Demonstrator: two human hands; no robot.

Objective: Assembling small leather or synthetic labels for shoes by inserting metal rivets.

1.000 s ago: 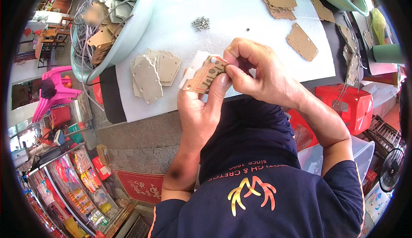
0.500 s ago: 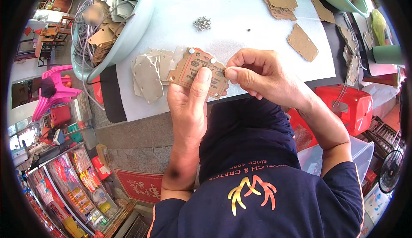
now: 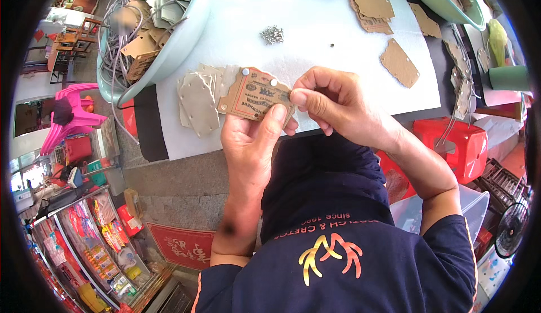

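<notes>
White cloth covers the worktop [image 3: 338,48]; left hand [image 3: 251,144] should grip the brown tag [image 3: 255,94] steady while right hand [image 3: 332,101] pinches its 3 o'clock edge.

A white cloth [image 3: 338,25] covers the table, scattered with brown card tags [image 3: 399,62], a grey stack of blanks [image 3: 197,98] and a small heap of metal rivets [image 3: 273,34]. A pale green basin [image 3: 169,48] at the table's left edge holds cards and grey cords. Red stools [image 3: 456,141] stand below right; pink plastic chairs [image 3: 70,113] sit far left.
</notes>
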